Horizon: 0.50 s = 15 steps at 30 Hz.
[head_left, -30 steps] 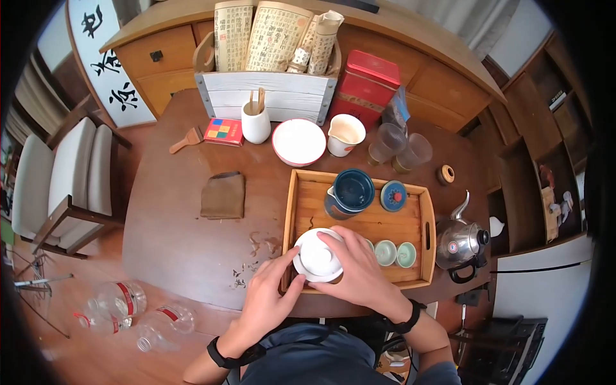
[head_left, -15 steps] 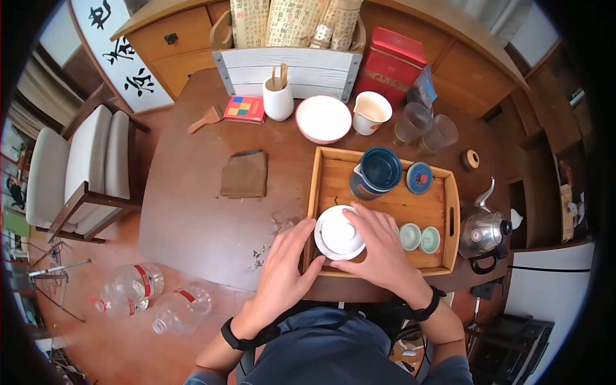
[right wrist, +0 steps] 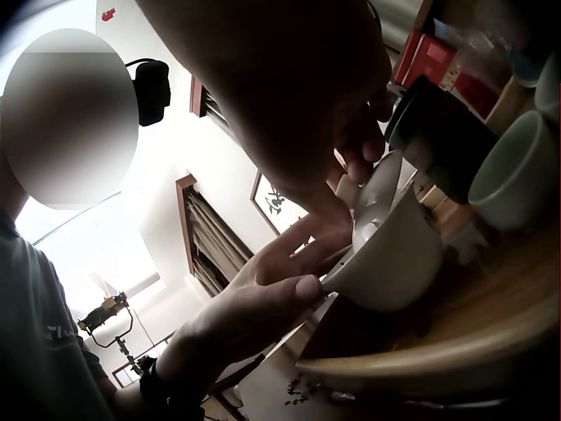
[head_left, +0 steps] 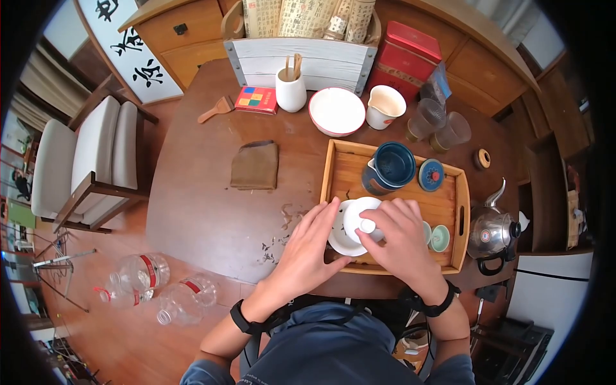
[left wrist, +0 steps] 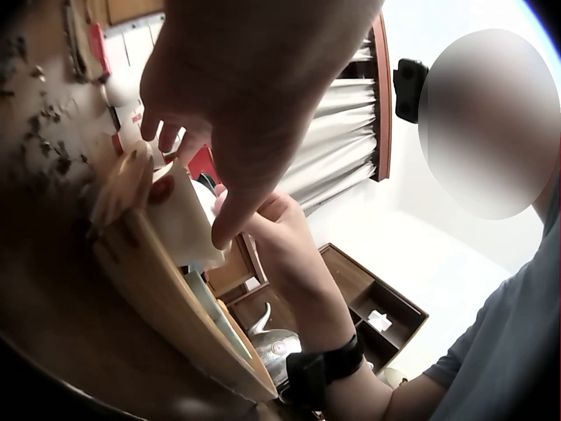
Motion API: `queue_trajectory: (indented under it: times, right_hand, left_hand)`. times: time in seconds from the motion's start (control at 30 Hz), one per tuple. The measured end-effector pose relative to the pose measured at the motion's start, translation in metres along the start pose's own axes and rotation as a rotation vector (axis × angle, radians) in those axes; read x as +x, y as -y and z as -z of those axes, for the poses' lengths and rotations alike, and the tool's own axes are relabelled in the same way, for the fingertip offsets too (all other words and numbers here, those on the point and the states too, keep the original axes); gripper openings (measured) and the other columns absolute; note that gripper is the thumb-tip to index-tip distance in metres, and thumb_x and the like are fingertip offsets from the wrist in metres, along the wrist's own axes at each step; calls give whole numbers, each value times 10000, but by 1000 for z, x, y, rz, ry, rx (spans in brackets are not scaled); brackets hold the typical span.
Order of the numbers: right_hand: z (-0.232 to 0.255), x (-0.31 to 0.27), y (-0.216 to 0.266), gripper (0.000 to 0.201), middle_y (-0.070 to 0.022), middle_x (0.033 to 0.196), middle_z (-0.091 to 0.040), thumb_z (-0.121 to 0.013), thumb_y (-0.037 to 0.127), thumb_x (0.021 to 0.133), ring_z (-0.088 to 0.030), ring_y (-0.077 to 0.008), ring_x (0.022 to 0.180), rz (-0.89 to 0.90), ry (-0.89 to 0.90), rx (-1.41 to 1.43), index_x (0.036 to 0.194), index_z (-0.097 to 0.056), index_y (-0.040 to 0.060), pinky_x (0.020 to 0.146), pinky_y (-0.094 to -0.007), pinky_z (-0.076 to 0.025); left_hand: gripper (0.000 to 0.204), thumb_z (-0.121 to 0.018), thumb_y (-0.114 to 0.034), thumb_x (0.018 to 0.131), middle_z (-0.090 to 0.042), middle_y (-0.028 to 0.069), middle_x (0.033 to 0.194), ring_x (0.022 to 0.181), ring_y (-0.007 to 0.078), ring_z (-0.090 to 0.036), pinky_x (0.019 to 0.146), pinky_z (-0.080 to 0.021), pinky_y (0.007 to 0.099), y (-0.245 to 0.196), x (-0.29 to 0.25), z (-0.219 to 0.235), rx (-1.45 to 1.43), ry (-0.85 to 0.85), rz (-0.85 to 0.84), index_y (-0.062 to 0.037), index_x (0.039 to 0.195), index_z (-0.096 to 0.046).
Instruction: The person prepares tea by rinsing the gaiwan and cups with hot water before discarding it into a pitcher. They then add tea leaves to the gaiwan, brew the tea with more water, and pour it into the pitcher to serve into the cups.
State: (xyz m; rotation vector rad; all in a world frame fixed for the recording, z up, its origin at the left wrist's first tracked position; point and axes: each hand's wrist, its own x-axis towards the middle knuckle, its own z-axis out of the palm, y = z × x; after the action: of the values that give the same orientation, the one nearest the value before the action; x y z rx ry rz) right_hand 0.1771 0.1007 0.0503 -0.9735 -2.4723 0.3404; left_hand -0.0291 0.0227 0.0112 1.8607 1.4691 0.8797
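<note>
A white lidded bowl point(head_left: 343, 245) sits at the near left of the wooden tray point(head_left: 326, 168). Its white lid point(head_left: 359, 210) is tilted up toward the right, and dark bits show inside the bowl. The right hand point(head_left: 405, 242) pinches the lid by its knob. Beside the bowl's left rim, the left hand point(head_left: 308, 253) touches it with fingers and thumb spread and fairly straight. In the right wrist view the bowl point(right wrist: 394, 263) has the lid leaning within its rim, with the left thumb at the edge.
On the tray stand a dark blue pitcher point(head_left: 393, 165), a blue lid point(head_left: 431, 174) and small green cups point(head_left: 439, 238). A steel kettle point(head_left: 491, 234) is right of it. Behind are a white bowl point(head_left: 337, 110) and white pitcher point(head_left: 385, 106); a brown cloth point(head_left: 255, 165) lies left.
The right hand has raised and tilted the lid, uncovering the bowl's left part. The left hand stays beside the bowl. The head view has shifted, moving the table's things rightward and up.
</note>
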Motion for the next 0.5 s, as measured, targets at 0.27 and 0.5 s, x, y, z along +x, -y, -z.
queue_trajectory:
  times: [0.27, 0.5]
  right_hand:
    - [-8, 2, 6, 246, -54, 931, -652, -817, 176, 811, -604, -258, 890, -11, 55, 129, 1020, -720, 91, 840, -401, -429]
    - [-2, 4, 1, 229, -54, 919, -642, -815, 174, 807, -597, -254, 891, -25, 23, 54, 1000, -728, 87, 841, -402, -431]
  left_hand:
    - [1139, -908, -143, 791, -469, 213, 1617, 1508, 407, -416, 1237, -374, 460, 3, 1, -4, -77, -40, 2, 56, 1665, -204]
    - [1177, -907, -137, 794, -476, 210, 1613, 1505, 406, -417, 1237, -375, 458, 3, 1, -4, -92, -37, 19, 60, 1674, -150]
